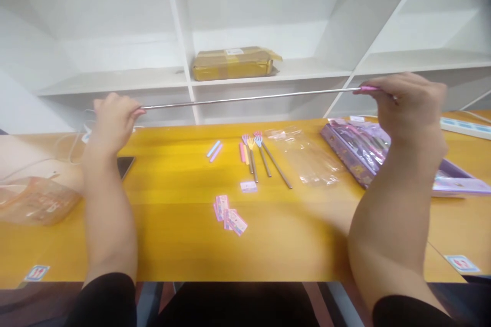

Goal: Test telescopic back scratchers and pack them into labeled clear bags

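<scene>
A long, thin metal telescopic back scratcher [249,98] stretches level across the view above the table, pulled out between my two hands. My left hand [115,117] is closed in a pinch on its left end. My right hand [406,99] is closed around the right end, where a pink part shows; the rest of that end is hidden in the fingers. Below, several back scratchers [258,156] with coloured hand-shaped heads lie on the table. Pink and yellow sleeves [243,153] lie beside them, with a blue and a purple sleeve [215,151] further left.
Small printed cards [230,214] lie mid-table below a single card [248,187]. A clear plastic bag [307,156] lies right of the scratchers, by a purple box [345,156] of wrapped items. A phone [125,165] and an orange bag [42,199] are left. A taped parcel [233,64] sits on the shelf.
</scene>
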{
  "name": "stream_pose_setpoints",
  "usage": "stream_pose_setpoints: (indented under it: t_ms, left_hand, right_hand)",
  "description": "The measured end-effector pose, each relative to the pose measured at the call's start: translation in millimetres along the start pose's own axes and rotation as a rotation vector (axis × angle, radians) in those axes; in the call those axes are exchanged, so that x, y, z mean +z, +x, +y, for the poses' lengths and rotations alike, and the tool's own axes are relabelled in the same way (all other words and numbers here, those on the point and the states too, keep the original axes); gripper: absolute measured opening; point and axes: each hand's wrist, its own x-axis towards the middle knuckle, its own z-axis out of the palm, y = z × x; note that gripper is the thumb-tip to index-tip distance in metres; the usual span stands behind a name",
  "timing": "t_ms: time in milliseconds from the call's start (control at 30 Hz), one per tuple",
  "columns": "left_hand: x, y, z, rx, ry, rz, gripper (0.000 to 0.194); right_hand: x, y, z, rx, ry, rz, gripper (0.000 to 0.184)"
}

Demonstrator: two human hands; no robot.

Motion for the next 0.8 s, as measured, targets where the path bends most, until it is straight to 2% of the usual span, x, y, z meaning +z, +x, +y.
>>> stream_pose_setpoints:
  t_ms: [100,167,300,500,700,733,800]
  left_hand:
    - [-0.4,-3.0,-5.8,-0.024,-0.002,0.018,0.073]
    - [3.4,-2.8,-8.5,-0.024,-0.011,0.014,0.072]
    - [16.0,3.1,-3.4,-0.012,-0.005,-0.032,0.072]
    - [11.4,9.0,16.0,-0.033,0.049,-0.034,0.049]
    - [9.8,5.1,18.7,0.009,-0.065,-0.06,0.037]
    - [10.8,4.4,18.8,0.01,-0.075,-0.06,0.036]
    - [12.1,3.3,19.6,0.0,-0.066,-0.066,0.034]
  right_hand:
    - [-5.5,3.7,-4.8,0.046,-0.055,0.021,0.019]
    - [-6.1,7.7,0.3,0.117,-0.096,0.02,0.027]
    - [2.2,9.2,11.1,0.311,-0.098,-0.074,0.037]
    - [9.6,-3.7,1.3,0.352,-0.01,-0.124,0.042]
    - [5.3,3.2,-14.2,0.557,-0.095,-0.221,0.046]
    - [4.0,2.0,-17.6,0.558,-0.119,-0.234,0.044]
    - [0.7,-3.9,-25.0,0.469,-0.167,-0.242,0.037]
